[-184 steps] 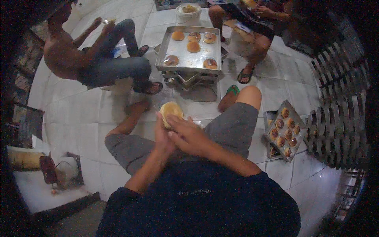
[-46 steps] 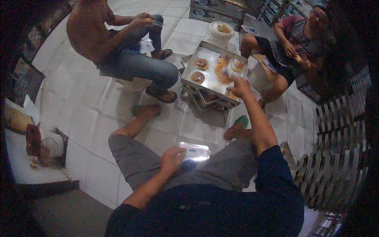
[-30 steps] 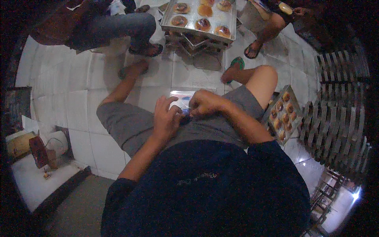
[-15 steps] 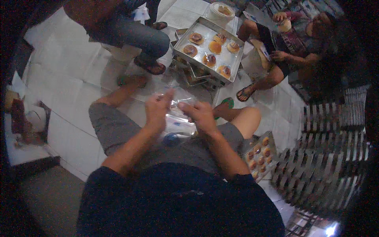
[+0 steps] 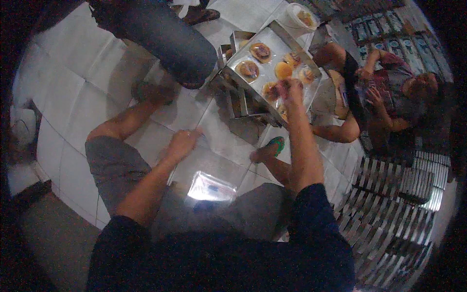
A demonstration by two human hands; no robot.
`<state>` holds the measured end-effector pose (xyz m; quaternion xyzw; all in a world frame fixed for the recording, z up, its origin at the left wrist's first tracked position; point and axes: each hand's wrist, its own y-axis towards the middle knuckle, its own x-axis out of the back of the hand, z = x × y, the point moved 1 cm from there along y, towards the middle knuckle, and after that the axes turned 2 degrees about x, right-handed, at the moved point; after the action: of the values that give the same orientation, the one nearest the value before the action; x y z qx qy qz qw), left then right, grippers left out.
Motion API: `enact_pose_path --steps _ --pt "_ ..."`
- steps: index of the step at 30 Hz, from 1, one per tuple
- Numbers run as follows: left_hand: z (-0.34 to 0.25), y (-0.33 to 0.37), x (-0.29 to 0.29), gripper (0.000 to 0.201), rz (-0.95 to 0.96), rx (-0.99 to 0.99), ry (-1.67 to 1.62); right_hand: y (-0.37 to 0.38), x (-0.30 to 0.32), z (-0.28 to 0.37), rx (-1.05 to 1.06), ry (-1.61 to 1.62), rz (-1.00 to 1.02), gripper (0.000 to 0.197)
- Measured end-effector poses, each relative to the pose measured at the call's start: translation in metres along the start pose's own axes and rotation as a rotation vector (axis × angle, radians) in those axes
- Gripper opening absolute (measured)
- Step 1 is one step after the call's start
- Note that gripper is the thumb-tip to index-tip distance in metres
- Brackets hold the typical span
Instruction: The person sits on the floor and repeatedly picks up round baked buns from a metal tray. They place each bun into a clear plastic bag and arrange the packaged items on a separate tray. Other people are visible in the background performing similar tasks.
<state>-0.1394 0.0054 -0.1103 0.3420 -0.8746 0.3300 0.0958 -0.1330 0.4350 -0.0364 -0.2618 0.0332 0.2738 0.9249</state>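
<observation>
My right hand (image 5: 292,91) reaches over a square metal tray (image 5: 237,80) of round, topped buns. It is right by a bun (image 5: 271,91) in the near part of the tray; blur hides whether its fingers touch or grip it. My left hand (image 5: 182,145) hovers above my left thigh, its fingers pinched together. From them hangs a faint, see-through sheet, which looks like a clear plastic bag (image 5: 203,142). A shiny pack of clear plastic bags (image 5: 212,187) lies on my lap.
The tray rests on a stack of other metal trays (image 5: 238,104). Behind it stands a white tub (image 5: 295,19) with food inside. One person's leg (image 5: 170,46) is at far left; another person (image 5: 389,87) sits at right. Slatted stacks (image 5: 389,209) fill the right side.
My hands have come apart from the plastic over my lap. The right one has moved forward to the tray; the left one has shifted left and down. The seated person's hands have moved.
</observation>
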Motion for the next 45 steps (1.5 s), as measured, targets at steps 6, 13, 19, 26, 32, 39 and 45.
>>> enact_pose_path --steps 6,13,19,26,32,39,45 --pt "-0.035 -0.016 0.025 0.052 -0.022 -0.008 -0.109 0.105 0.023 0.046 0.277 -1.030 -0.125 0.027" --pt "-0.017 0.000 0.016 0.049 0.068 0.289 -0.552 0.145 0.029 0.025 0.156 -0.801 0.280 0.032" --pt "-0.017 -0.003 0.020 0.049 0.166 0.442 -1.150 0.087 0.054 0.028 0.371 -0.907 0.194 0.038" --pt "-0.067 -0.060 0.021 0.063 0.371 0.410 -1.536 -0.292 -0.027 0.045 0.155 -0.296 0.214 0.061" --pt "-0.143 -0.139 -0.005 0.077 0.513 0.154 -1.501 -0.433 -0.009 -0.016 0.576 -0.260 0.167 0.060" --pt "-0.165 -0.205 -0.012 0.062 0.128 -0.303 -0.975 -0.449 0.018 -0.016 0.373 0.129 0.239 0.049" --pt "-0.179 -0.241 0.004 0.042 0.163 -0.452 -0.518 -0.464 0.024 -0.020 0.104 0.312 0.374 0.041"
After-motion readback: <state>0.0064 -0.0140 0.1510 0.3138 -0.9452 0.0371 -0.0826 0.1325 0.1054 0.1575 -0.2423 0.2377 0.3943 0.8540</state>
